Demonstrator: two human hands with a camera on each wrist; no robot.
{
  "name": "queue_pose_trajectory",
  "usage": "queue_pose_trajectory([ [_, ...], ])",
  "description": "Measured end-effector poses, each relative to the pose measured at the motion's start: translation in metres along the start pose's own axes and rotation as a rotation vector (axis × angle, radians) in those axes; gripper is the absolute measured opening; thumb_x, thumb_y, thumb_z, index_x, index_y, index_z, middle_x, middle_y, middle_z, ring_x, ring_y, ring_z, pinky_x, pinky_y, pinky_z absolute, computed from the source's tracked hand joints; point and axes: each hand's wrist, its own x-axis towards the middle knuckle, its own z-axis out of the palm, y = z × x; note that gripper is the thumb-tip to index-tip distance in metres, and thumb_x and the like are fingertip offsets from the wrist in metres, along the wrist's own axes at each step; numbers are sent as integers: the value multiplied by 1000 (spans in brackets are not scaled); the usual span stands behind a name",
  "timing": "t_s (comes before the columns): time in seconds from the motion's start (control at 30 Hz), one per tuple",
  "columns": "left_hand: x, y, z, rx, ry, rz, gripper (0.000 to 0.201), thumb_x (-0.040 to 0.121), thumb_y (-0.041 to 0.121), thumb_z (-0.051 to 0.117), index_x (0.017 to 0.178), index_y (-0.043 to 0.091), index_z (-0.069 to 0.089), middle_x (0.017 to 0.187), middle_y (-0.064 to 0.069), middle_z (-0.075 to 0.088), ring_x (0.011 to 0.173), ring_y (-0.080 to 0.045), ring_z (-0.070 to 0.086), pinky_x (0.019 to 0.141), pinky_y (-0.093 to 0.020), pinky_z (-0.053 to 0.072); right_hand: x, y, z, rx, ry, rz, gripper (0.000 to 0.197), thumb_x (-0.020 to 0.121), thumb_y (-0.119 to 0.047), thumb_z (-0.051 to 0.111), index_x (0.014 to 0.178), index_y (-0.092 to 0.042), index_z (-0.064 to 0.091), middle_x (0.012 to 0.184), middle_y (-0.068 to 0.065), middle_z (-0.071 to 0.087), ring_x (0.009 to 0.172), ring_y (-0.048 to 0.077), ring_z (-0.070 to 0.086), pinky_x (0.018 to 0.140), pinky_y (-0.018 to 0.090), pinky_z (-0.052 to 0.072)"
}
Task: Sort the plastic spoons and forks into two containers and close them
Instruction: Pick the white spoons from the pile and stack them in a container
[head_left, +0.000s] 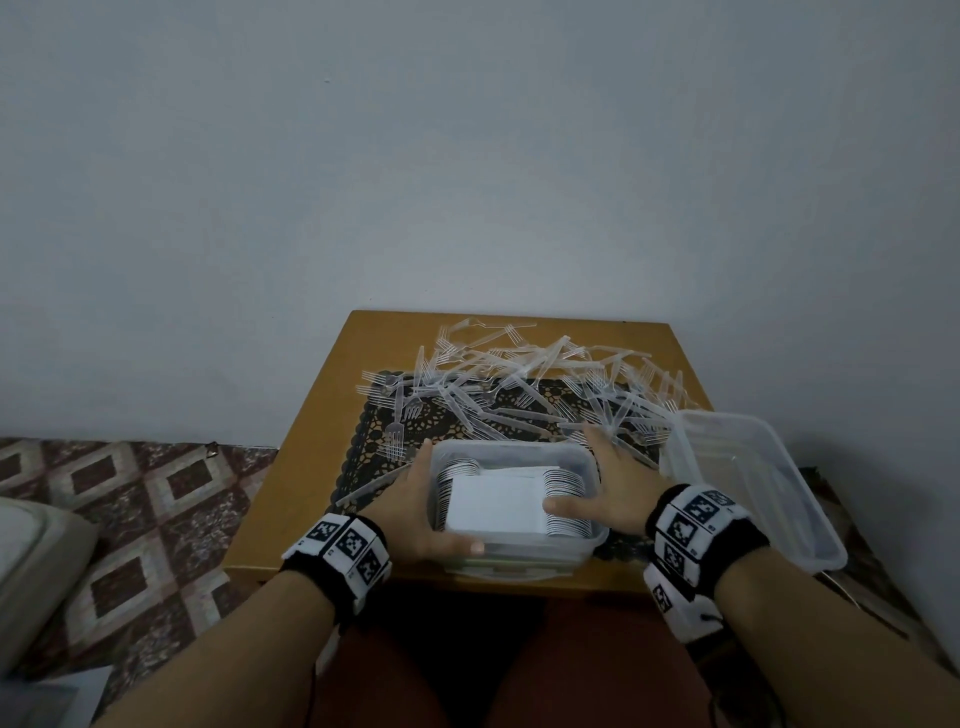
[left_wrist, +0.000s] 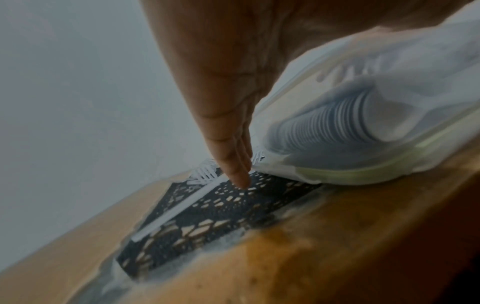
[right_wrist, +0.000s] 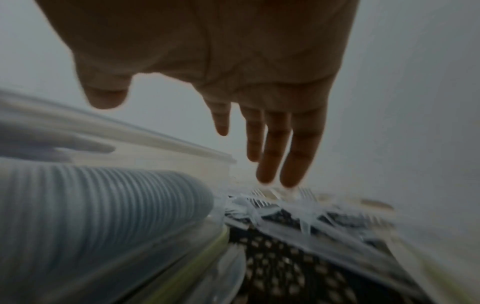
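- Clear rectangular plastic container of stacked spoons, flanked by left hand and right hand, fingers straight against its sides.
- Beyond container: scattered clear plastic forks.

A small square wooden table with an orange-brown top stands against a plain pale grey wall. A dark openwork lace mat with a scalloped edge lies on the tabletop; the wood shows through its holes in the left wrist view. Left of the table, a patterned floor covering carries brown and cream diamond shapes. A pale cushion-like object sits at the far left edge. Red-brown fabric fills the lower foreground beneath the table's near edge.
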Motion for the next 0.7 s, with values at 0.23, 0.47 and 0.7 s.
queue_pose_trajectory([
  [0.23, -5, 8, 2, -119, 11, 26, 157, 38, 82, 75, 153, 25, -16, 162, 9, -9, 149, -13, 2, 120, -40, 11, -14, 5, 24, 459, -45, -61, 126, 51, -65, 86, 149, -33, 13, 148, -18, 32, 136, 6, 34, 115, 45, 31],
  [0.47, -8, 17, 6, -34, 5, -30, 149, 55, 58, 87, 151, 22, -21, 162, -6, 0, 148, -25, 10, 119, -48, 17, -18, 2, 34, 660, -18, 8, 134, 31, -59, 93, 140, -40, 17, 134, -27, 34, 124, -1, 38, 106, 30, 35],
  [0.7, -11, 11, 4, -153, 66, -10, 157, 50, 57, 89, 147, 28, -30, 162, -4, -1, 148, -23, 12, 118, -49, 21, -20, -4, 35, 652, -28, 70, 153, 32, -51, 97, 152, -32, 3, 155, -6, 25, 141, 16, 26, 118, 45, 26],
])
